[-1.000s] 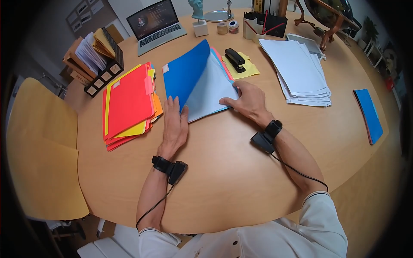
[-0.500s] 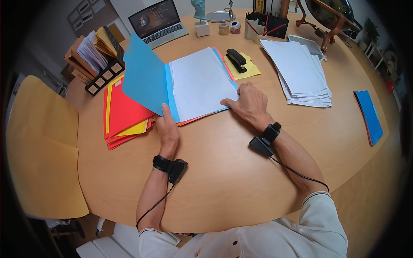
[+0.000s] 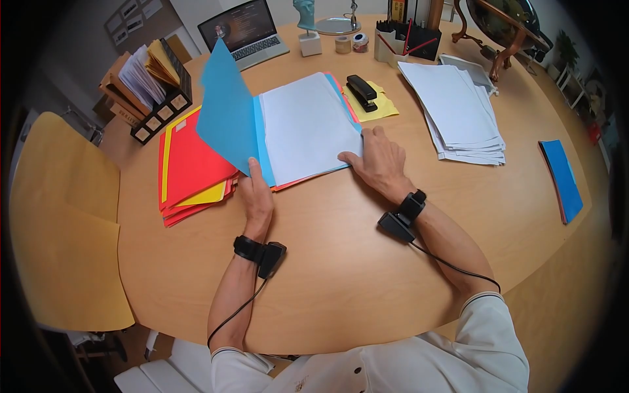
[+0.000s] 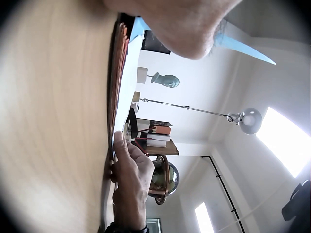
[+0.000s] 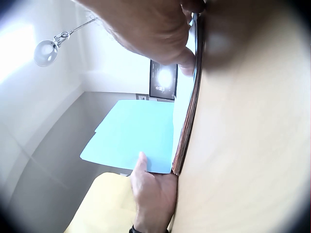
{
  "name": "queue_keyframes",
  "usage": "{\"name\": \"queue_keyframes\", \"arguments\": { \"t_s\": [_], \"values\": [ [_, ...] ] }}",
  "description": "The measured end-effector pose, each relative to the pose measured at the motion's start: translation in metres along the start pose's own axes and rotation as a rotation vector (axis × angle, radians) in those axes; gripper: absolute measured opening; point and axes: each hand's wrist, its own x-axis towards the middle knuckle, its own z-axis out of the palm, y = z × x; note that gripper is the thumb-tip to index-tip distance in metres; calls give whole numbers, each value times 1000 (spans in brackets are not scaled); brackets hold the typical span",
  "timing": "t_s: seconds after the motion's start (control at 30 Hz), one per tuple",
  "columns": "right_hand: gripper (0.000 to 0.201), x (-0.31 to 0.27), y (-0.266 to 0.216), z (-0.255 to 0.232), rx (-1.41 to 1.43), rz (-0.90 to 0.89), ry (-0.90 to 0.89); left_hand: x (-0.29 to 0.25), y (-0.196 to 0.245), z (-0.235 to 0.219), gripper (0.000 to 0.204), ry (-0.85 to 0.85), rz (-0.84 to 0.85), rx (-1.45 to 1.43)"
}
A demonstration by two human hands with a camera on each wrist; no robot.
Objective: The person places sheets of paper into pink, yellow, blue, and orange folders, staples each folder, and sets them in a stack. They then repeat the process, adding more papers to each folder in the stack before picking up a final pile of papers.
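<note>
A blue file folder lies opened on the desk, its light blue front cover raised at a slant on the left. White sheets fill its right side. My left hand holds the cover by its lower edge, thumb on the inner face and fingers behind it, as the right wrist view also shows. At the lower right corner of the folder, my right hand grips the edge, with the thumb over the sheets. Red folder edges show beneath the blue one.
Red and yellow folders are stacked at the left, partly behind the raised cover. A black stapler sits on yellow paper beyond the right hand. Farther right are a paper stack and a blue booklet-like item. A laptop stands behind.
The left hand has swung the blue cover from lying partly over the sheets up and leftward, baring them. In the last half second it tilted slightly back upright. The right hand stayed in place.
</note>
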Motion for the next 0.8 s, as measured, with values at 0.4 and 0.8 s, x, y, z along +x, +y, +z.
{"name": "queue_keyframes", "arguments": {
  "t_s": [0.4,0.8],
  "values": [
    [41,1,3,1,95,38,-10,1,-1,-2,47,-46,-3,-15],
    [24,22,63,-15,5,74,480,1,-3,2,48,-12,61,-11]
  ]
}}
